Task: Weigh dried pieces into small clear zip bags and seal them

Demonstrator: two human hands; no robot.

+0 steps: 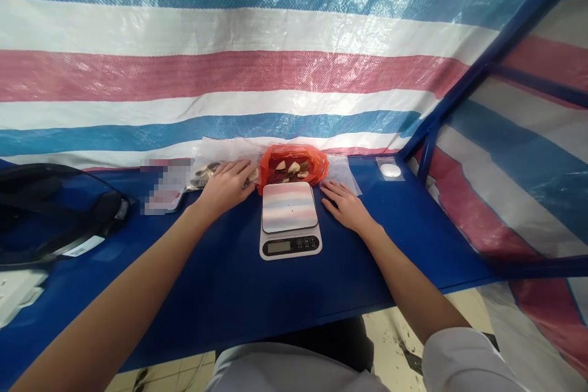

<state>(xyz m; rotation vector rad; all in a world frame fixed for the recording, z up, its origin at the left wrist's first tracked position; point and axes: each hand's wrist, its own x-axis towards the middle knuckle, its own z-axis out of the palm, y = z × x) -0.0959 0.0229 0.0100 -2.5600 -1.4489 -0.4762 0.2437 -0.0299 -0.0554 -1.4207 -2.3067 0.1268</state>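
Note:
A white kitchen scale (290,239) with a mirror-like top plate and a dark display lies between my two hands. Right behind it an orange plastic bag (321,162) gapes at the top, with several pale and brown dried slices (294,168) inside. My left hand (229,187) rests with fingers stretched over a clear bag (199,174) of similar pieces, partly covering it. To the right of the scale my right hand (345,203) lies flat with fingers apart. Its fingertips are at the edge of a clear plastic bag (345,171).
On the blue table (220,294), a small white oval object (390,170) lies on a clear packet at the right. A phone-like item (172,199), partly blurred out, a black strapped device (98,220) and a white box (18,291) are at the left. Striped sheeting (229,73) hangs behind.

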